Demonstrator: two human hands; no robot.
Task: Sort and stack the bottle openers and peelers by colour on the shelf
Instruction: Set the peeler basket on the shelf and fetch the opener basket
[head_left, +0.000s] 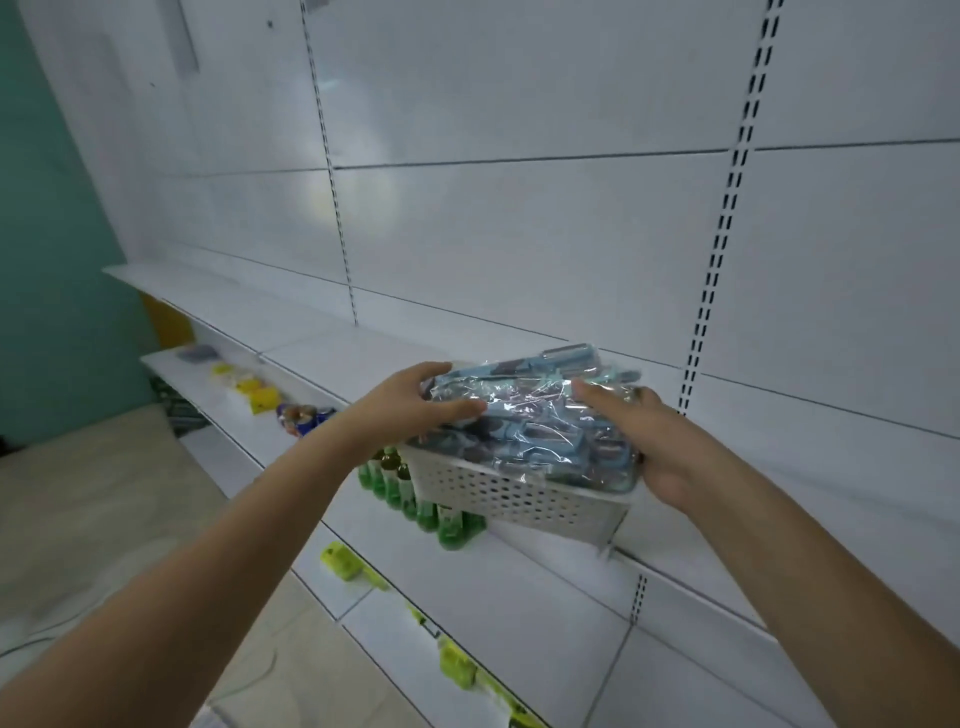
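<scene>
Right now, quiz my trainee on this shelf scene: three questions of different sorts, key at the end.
1. True or false: the white perforated basket sits flat on the floor.
2. Which colour are the plastic-wrapped tools heaped in the basket? A red, B light blue, C yellow.
3. Fill in: the green bottles stand on a shelf ______ the basket's left end.

Key
1. False: it is tilted up at shelf height, with the left hand on the wrapped tools and the right hand at the basket's right end.
2. B.
3. Below.
</scene>
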